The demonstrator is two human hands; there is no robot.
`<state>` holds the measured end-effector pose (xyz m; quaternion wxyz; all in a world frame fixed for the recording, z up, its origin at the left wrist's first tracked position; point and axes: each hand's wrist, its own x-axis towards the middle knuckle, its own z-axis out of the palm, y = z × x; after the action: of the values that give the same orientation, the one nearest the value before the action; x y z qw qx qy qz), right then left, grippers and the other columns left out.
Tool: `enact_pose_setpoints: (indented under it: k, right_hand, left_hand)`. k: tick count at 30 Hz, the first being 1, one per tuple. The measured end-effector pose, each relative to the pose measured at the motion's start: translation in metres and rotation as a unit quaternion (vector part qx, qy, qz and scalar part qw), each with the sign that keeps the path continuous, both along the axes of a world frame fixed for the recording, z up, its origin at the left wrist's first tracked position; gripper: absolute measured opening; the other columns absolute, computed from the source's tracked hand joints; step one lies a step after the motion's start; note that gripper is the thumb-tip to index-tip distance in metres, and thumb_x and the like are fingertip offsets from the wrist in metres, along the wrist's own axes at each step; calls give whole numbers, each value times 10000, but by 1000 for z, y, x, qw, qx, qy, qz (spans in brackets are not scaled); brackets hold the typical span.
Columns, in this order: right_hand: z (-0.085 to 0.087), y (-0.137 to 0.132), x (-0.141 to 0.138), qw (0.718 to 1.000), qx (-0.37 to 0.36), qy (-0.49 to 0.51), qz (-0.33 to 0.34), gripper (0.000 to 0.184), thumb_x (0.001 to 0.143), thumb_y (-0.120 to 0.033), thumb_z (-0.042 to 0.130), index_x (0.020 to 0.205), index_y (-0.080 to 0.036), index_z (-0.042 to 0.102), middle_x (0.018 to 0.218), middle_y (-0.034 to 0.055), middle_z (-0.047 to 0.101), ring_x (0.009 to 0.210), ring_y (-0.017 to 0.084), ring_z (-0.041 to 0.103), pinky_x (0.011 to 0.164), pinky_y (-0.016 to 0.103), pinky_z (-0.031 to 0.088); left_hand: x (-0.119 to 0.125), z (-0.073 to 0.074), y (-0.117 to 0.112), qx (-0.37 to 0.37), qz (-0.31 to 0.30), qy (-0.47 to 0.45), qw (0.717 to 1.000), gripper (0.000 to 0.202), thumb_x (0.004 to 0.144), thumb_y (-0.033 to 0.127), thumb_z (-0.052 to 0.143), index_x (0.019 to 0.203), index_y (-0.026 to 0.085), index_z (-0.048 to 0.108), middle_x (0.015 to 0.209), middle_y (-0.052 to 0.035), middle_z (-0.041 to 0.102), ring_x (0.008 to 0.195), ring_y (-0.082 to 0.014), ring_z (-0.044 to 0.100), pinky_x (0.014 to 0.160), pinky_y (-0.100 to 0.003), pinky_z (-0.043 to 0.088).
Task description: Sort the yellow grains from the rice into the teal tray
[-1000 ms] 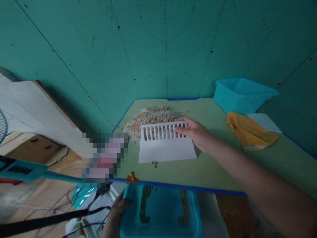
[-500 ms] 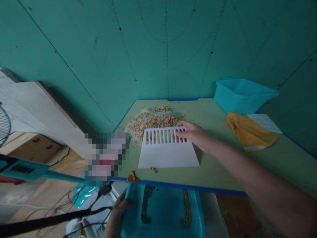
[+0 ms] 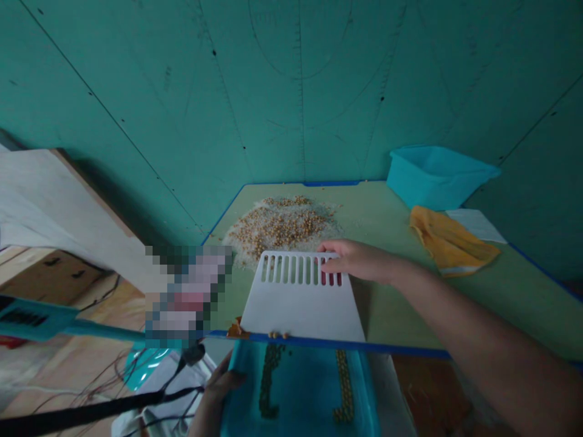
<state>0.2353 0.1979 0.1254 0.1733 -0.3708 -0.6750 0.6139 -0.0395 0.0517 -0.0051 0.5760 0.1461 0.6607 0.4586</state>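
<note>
My right hand (image 3: pixel 359 261) grips the slotted top edge of a white plastic scraper (image 3: pixel 300 300), whose lower edge rests at the near blue edge of the green table (image 3: pixel 401 303). A few beans (image 3: pixel 277 334) lie at that edge in front of the scraper. My left hand (image 3: pixel 221 385) holds the left rim of a blue tray (image 3: pixel 300 394) just below the table edge; rows of beans lie in it. A pile of beans mixed with white grains (image 3: pixel 280 224) sits farther back on the table.
A blue tub (image 3: pixel 437 176) stands at the back right, with an orange cloth (image 3: pixel 449 243) and a white sheet (image 3: pixel 476 223) beside it. A small orange scrap (image 3: pixel 237 329) lies at the table edge. A teal wall rises behind. Cables and a blue tool lie at lower left.
My right hand has dragged the scraper toward me, pushing a few beans from mid-table to the near edge above the tray. My left hand keeps the tray in place.
</note>
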Motion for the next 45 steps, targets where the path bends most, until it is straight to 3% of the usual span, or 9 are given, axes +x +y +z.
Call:
enact_pose_setpoints:
  k: [9, 13, 23, 26, 32, 36, 40, 45]
  right_hand:
    - [8, -4, 3, 997, 69, -26, 23, 114, 710, -206, 490, 820, -179, 484, 642, -18, 568, 556, 97, 526, 508, 205, 393]
    - [11, -6, 3, 997, 63, -23, 27, 114, 707, -201, 491, 817, -174, 486, 645, -14, 566, 553, 94, 521, 512, 206, 395]
    - [14, -8, 3, 997, 65, -12, 29, 122, 708, -194, 495, 828, -174, 489, 654, -16, 562, 561, 94, 521, 520, 209, 396]
    - [14, -8, 3, 997, 74, -13, 27, 119, 709, -203, 498, 825, -174, 492, 653, -18, 563, 560, 95, 521, 517, 208, 393]
    - [17, -10, 4, 995, 92, -18, 36, 137, 727, -213, 487, 856, -170, 497, 693, -2, 583, 608, 107, 544, 532, 210, 394]
    - [19, -12, 4, 995, 90, -20, 35, 121, 730, -215, 481, 844, -175, 490, 688, -3, 582, 599, 108, 542, 524, 211, 394]
    - [19, -12, 5, 994, 96, -22, 35, 116, 734, -218, 478, 840, -175, 494, 691, -2, 581, 598, 108, 538, 525, 212, 392]
    - [19, -13, 6, 996, 80, -13, 32, 115, 734, -227, 488, 838, -178, 492, 670, -13, 576, 577, 103, 533, 530, 213, 395]
  left_hand:
    - [7, 7, 3, 17, -9, -22, 1000, 234, 285, 14, 570, 378, 218, 637, 236, 60, 501, 306, -110, 367, 349, -237, 262]
    - [6, 2, 2, 22, -3, -26, 999, 203, 260, 13, 560, 317, 205, 586, 196, 71, 426, 275, -86, 332, 339, -230, 241]
    - [10, 8, 4, 12, 12, -17, 1000, 224, 259, 6, 531, 341, 196, 618, 203, 54, 468, 258, -82, 331, 324, -211, 220]
    - [15, 13, 1, 25, 26, -19, 999, 192, 277, 25, 554, 311, 211, 587, 229, 58, 486, 276, -84, 335, 330, -217, 240]
    - [17, 21, -7, 29, 48, 25, 998, 261, 300, 35, 611, 464, 230, 669, 348, 59, 605, 381, -163, 474, 421, -277, 385]
    - [11, 15, -3, 22, 46, 28, 998, 256, 256, 3, 607, 370, 231, 629, 278, 63, 563, 326, -133, 426, 377, -255, 343]
    - [8, 4, -1, 24, 28, 4, 999, 243, 275, 24, 604, 433, 196, 674, 233, 47, 518, 282, -114, 380, 340, -242, 285]
    - [14, 0, -9, 69, 80, 21, 994, 240, 307, 26, 593, 430, 224, 652, 308, 67, 569, 321, -110, 411, 381, -246, 312]
